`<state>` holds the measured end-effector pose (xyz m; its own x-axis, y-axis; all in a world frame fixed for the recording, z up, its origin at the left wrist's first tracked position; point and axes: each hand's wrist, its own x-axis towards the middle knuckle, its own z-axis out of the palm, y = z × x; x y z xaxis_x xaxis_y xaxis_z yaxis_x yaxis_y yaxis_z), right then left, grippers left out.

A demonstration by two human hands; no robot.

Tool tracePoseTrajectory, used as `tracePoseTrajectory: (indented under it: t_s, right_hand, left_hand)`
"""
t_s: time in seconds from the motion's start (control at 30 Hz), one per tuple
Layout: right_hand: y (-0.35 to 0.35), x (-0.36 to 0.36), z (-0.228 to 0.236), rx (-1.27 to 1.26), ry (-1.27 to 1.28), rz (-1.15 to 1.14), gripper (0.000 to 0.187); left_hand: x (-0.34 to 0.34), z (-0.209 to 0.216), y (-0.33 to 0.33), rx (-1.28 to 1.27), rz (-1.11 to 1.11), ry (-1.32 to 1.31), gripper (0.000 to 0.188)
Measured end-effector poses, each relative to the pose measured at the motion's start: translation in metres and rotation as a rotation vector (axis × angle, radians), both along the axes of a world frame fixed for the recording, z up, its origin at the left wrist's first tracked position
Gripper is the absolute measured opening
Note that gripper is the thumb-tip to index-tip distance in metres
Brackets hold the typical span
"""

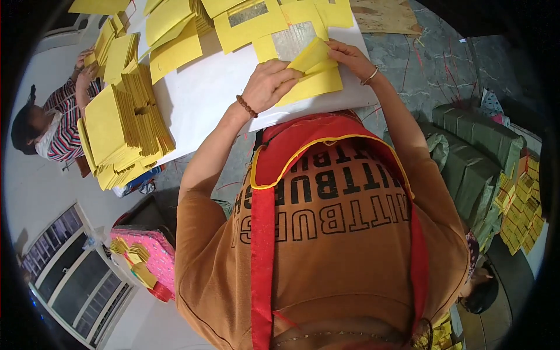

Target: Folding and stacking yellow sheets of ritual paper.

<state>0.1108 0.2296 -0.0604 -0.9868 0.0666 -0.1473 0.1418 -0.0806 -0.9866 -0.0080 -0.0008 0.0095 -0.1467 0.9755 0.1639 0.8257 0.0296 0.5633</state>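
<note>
At the near edge of the white table point(192, 111), a yellow paper sheet point(318, 86) lies with a flap raised and folded over. My left hand point(269, 84) has its fingers curled on the left edge of that flap. At the flap's right side my right hand point(351, 59) pinches the paper, its thumb partly hidden. Just beyond the fold lies a yellow sheet with a silver patch point(294, 38). Farther back, more yellow sheets point(224, 38) with silver rectangles overlap one another.
Stacked folded yellow papers point(116, 125) fill the table's left end, where another person point(58, 125) handles some. Green wrapped bales point(466, 157) stand at the right, near bundled yellow papers point(525, 204). A second person point(481, 289) is at the lower right. Plywood point(385, 16) lies beyond the table.
</note>
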Motion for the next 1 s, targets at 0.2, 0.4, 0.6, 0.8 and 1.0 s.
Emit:
tracePoseTrajectory:
  t_s: [0.2, 0.4, 0.6, 0.8, 1.0]
  right_hand:
    - [-0.010, 0.002, 0.007, -0.057, -0.005, -0.229, 0.031]
    - [-0.015, 0.008, 0.012, -0.055, -0.133, -0.660, 0.032]
    - [-0.026, 0.020, 0.034, -0.476, -0.228, -0.423, 0.048]
    - [-0.037, 0.005, 0.040, -0.690, -0.322, -0.382, 0.046]
    - [-0.048, 0.001, 0.040, -0.505, -0.208, -0.474, 0.037]
  left_hand:
    - [0.009, -0.001, -0.003, -0.033, 0.325, -0.325, 0.020]
    - [0.006, -0.011, -0.006, 0.047, 0.497, -0.717, 0.037]
    - [0.003, -0.014, -0.012, 0.057, 0.428, -1.081, 0.035]
    - [0.008, -0.014, -0.011, -0.098, 0.290, -0.651, 0.025]
    - [0.009, -0.009, -0.008, 0.057, 0.014, -0.149, 0.024]
